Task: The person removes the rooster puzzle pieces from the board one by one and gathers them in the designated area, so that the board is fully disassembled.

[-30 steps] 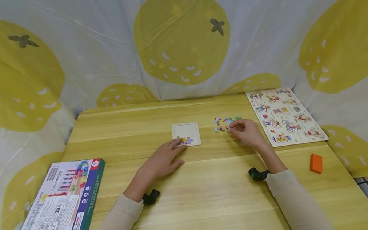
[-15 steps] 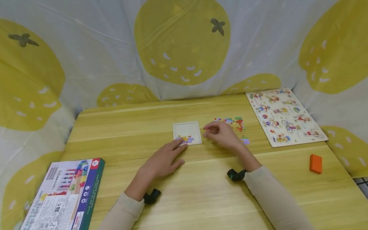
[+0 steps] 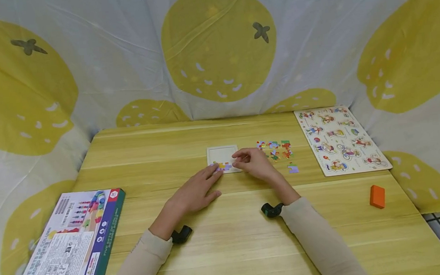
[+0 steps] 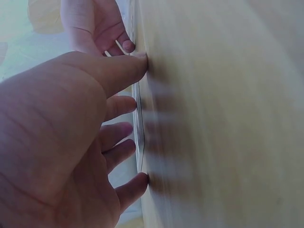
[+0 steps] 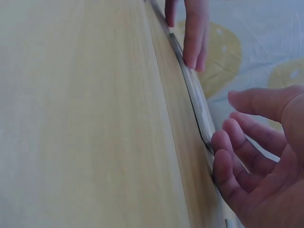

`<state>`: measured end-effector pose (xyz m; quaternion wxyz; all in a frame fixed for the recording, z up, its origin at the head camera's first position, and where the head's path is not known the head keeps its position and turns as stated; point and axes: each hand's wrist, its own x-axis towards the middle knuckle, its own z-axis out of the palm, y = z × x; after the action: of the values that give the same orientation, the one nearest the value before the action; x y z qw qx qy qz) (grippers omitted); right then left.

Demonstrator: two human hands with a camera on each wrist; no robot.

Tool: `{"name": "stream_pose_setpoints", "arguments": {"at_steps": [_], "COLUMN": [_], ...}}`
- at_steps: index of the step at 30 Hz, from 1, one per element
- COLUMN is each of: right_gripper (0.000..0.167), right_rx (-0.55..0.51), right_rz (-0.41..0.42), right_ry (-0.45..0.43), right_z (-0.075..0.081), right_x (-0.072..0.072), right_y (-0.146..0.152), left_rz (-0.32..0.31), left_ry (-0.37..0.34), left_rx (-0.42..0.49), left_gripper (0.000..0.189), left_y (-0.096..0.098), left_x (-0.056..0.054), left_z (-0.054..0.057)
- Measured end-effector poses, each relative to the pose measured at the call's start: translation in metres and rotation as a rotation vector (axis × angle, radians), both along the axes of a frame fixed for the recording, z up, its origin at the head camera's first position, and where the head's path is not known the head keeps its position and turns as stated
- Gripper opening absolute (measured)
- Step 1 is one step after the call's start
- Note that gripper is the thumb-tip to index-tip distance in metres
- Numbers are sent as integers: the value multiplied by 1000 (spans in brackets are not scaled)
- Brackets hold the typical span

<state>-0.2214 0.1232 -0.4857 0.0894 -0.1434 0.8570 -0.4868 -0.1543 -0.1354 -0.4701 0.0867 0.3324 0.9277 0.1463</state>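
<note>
A white square puzzle tray (image 3: 222, 154) lies mid-table with several joined jigsaw pieces (image 3: 224, 166) along its near edge. My left hand (image 3: 195, 192) rests with extended fingers at the tray's near left corner, its fingertips over the pieces. At the tray's right edge, my right hand (image 3: 255, 164) has thumb and fingers together, pinching a small jigsaw piece mostly hidden by the fingers. In the left wrist view a thin pale edge shows by the right fingertips. Several loose jigsaw pieces (image 3: 274, 154) lie to the right of the right hand.
A peg puzzle board (image 3: 342, 144) with figures lies at the back right. An orange block (image 3: 377, 196) sits near the table's right edge. On the left lies a flat printed box (image 3: 69, 240). A fruit-patterned curtain (image 3: 118, 54) hangs behind the table.
From the loose pieces, my right hand has moved left to the tray's right edge, and one piece has gone from that group. The left hand has stayed at the tray.
</note>
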Motion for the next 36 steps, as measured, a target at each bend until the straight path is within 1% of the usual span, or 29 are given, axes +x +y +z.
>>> {"name": "stream_pose_setpoints", "arguments": {"at_steps": [7, 14, 19, 24, 30, 36], "right_gripper": [26, 24, 23, 23, 20, 18], "right_rx": [18, 76, 91, 114, 156, 153], "right_rz": [15, 19, 19, 19, 20, 22], "right_ry": [25, 13, 3, 6, 44, 42], "right_z": [1, -3, -2, -3, -4, -4], "right_x": [-2, -4, -3, -4, -6, -5], "right_y": [-8, -14, -17, -19, -22, -22], "left_rz": [3, 1, -6, -7, -5, -1], "left_ry": [9, -6, -6, -26, -41, -54], "left_rx": [-3, 3, 12, 17, 7, 3], "left_gripper": [66, 66, 65, 65, 66, 66], "left_y": [-1, -4, -4, -5, -4, -3], "left_x": [0, 1, 0, 0, 0, 1], "left_z": [1, 2, 1, 2, 2, 4]}}
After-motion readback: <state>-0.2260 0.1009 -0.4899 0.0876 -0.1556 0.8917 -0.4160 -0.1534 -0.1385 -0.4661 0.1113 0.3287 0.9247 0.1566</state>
